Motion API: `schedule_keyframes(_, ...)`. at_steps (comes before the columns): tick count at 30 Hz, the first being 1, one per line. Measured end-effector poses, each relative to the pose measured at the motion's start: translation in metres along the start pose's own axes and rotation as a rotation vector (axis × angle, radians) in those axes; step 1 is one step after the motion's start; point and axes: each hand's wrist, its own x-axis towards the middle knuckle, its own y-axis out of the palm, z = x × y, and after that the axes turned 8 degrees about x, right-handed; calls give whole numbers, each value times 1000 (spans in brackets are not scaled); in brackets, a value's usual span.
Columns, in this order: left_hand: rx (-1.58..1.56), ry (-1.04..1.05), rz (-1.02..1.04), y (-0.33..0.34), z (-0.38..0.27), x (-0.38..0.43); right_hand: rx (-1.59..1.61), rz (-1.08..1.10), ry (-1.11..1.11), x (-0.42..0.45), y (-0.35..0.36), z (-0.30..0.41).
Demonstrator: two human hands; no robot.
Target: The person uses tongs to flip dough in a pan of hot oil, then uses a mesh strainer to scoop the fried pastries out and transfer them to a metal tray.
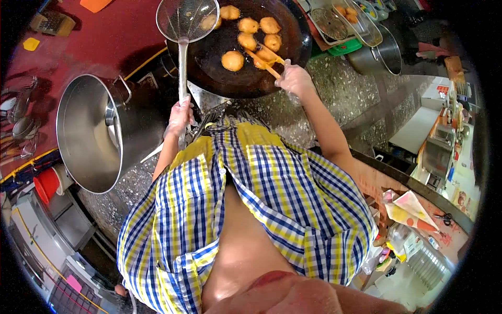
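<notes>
Several golden-brown fritters (232,61) float in dark oil inside a large wok (219,84). My right hand (296,80), in a clear plastic glove, grips a pair of wooden tongs (270,70) near the wok's near right rim. The tongs' tips reach in among the fritters; whether they pinch one I cannot tell. My left hand (181,115), gloved likewise, is closed around the metal handle of a wire-mesh skimmer (188,19). The skimmer's round basket is over the wok's far left side, with a fritter partly seen behind its mesh.
A tall steel stockpot (90,133) stands at the left with a metal utensil inside. Ladles and strainers (23,121) hang against the red wall. At the upper right are a tray of fried pieces (359,23), a green basket (345,48) and another steel pot (386,51).
</notes>
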Motion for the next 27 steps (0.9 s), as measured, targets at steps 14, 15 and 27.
schedule_keyframes(14,128,-3,2,1,-13,-9,261,-52,40,-39,-41,-22)
schedule_keyframes(15,134,6,5,2,-15,-8,196,-124,66,-41,-44,-17)
schedule_keyframes(27,127,-12,63,33,-38,-21,-153,-340,142,34,-34,-22)
